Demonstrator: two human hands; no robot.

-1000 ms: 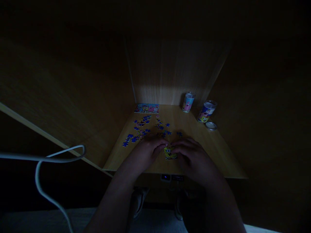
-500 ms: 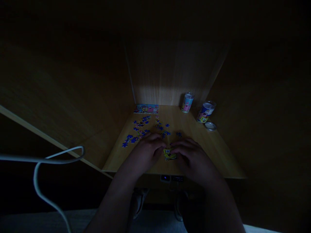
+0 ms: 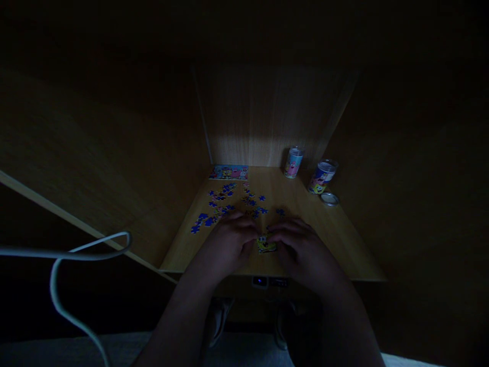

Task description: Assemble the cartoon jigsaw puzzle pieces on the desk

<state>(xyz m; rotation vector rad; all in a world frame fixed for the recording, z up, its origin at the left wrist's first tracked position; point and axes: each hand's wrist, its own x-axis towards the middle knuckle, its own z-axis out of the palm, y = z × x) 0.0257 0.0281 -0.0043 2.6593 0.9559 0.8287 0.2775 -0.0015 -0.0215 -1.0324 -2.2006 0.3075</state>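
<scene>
In dim light, my left hand (image 3: 229, 242) and my right hand (image 3: 298, 244) rest close together near the front of a small wooden desk (image 3: 336, 239). Between their curled fingertips lies a small yellow joined patch of puzzle pieces (image 3: 265, 244), and both hands pinch or press its edges. Several loose blue puzzle pieces (image 3: 225, 201) are scattered just beyond my left hand. A printed cartoon picture card (image 3: 228, 172) lies flat at the back of the desk.
Two cartoon-printed tins stand at the back right, one closed (image 3: 293, 162) and one open (image 3: 322, 177), with a round lid (image 3: 329, 199) beside it. Wooden partition walls enclose the desk. A white cable (image 3: 61, 255) loops at the left. My shoes (image 3: 217, 316) show below the desk.
Both hands have drawn slightly closer over the yellow patch; the view has shifted a little. Otherwise nothing has moved.
</scene>
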